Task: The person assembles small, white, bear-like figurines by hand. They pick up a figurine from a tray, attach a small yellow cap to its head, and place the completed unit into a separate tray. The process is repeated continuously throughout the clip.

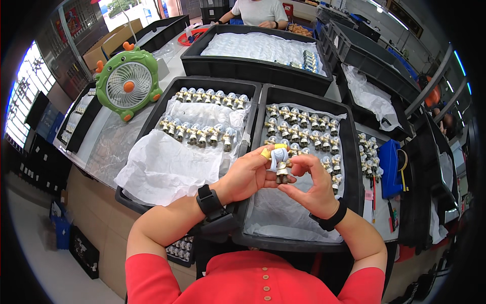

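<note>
A small figurine [281,163] with pale blue hair, a white-and-gold body and a dark base is held up over the right-hand tray. My left hand [248,175] is closed on it from the left, with yellow covers on the fingertips at its head. My right hand [316,187] curves around its other side, index finger near the body and thumb by the base. Below the hands, the right black tray [354,167] holds rows of similar figurines [304,134] on white sheeting. The left black tray [167,96] holds two rows of them on white paper [172,162].
A green animal-shaped fan [128,83] stands at the left. Behind is another lined black tray [202,63], with a person [260,12] beyond it. More figurines [368,157], a blue box [390,167] and pens [374,202] lie at right, beside stacked trays [364,48].
</note>
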{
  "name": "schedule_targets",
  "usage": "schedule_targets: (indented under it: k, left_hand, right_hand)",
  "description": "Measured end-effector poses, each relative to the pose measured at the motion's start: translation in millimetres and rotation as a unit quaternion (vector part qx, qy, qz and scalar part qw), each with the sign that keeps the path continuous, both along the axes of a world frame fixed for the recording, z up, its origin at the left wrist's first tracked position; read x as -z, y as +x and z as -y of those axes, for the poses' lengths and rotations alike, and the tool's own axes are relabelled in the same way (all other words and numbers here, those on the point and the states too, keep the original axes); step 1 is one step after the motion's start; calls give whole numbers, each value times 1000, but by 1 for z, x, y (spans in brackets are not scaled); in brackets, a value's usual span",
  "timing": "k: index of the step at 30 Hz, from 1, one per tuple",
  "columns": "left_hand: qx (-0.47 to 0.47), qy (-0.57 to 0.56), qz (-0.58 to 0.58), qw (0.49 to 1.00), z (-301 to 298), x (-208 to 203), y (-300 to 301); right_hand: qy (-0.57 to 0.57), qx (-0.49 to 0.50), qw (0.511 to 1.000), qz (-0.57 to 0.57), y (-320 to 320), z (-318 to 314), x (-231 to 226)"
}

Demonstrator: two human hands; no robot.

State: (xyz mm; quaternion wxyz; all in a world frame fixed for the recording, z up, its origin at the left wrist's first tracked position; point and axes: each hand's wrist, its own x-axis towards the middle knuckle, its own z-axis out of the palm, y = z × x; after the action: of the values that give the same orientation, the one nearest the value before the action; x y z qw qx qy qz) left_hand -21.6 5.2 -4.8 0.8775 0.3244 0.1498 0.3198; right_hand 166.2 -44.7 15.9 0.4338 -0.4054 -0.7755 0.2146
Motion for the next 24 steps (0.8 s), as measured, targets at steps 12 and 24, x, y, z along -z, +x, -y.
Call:
schedule_targets:
  k: [12, 24]
  left_hand:
    - [-3, -4, 15, 1000, 1, 0, 2]
    - [-29, 23, 24, 999, 6, 0, 4]
  right_hand:
    - [63, 11, 998, 6, -6, 2, -2]
    - [71, 46, 996, 28, -4, 0, 2]
